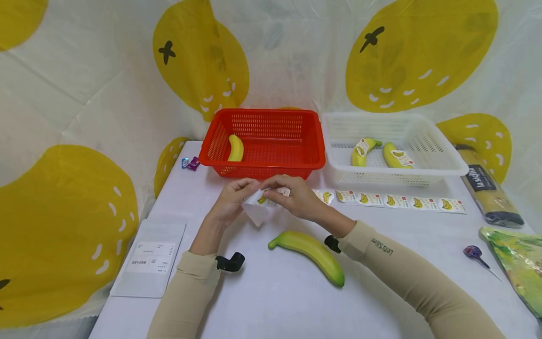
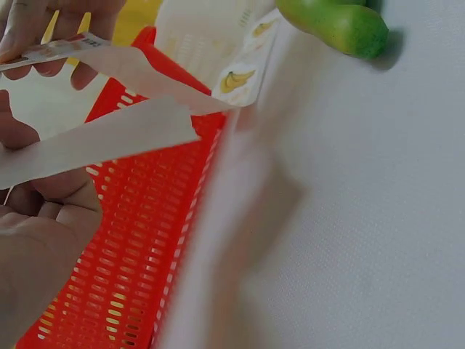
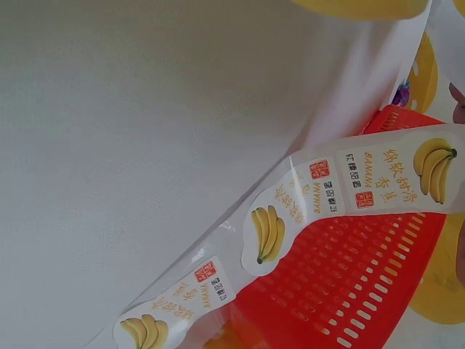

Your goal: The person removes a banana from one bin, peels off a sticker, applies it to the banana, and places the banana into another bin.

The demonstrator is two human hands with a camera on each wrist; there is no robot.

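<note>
Both hands meet over the white table in front of the red basket (image 1: 296, 162). My left hand (image 1: 237, 195) pinches the white backing paper (image 1: 256, 212) of a banana sticker strip (image 1: 394, 201). My right hand (image 1: 292, 195) pinches a sticker at the strip's end. In the right wrist view the banana stickers (image 3: 290, 218) curl away from the backing. A green-yellow banana (image 1: 311, 252) lies on the table just below my hands. One banana (image 1: 235, 148) lies in the red basket. Two stickered bananas (image 1: 381, 153) lie in the white basket (image 1: 440, 155).
A plastic sleeve with a paper label (image 1: 150, 256) lies at the left. Small wrapped candies (image 1: 190, 163) sit beside the red basket. A dark-ended roll (image 1: 489, 188), a lollipop (image 1: 475, 253) and a green packet (image 1: 518, 266) lie at the right.
</note>
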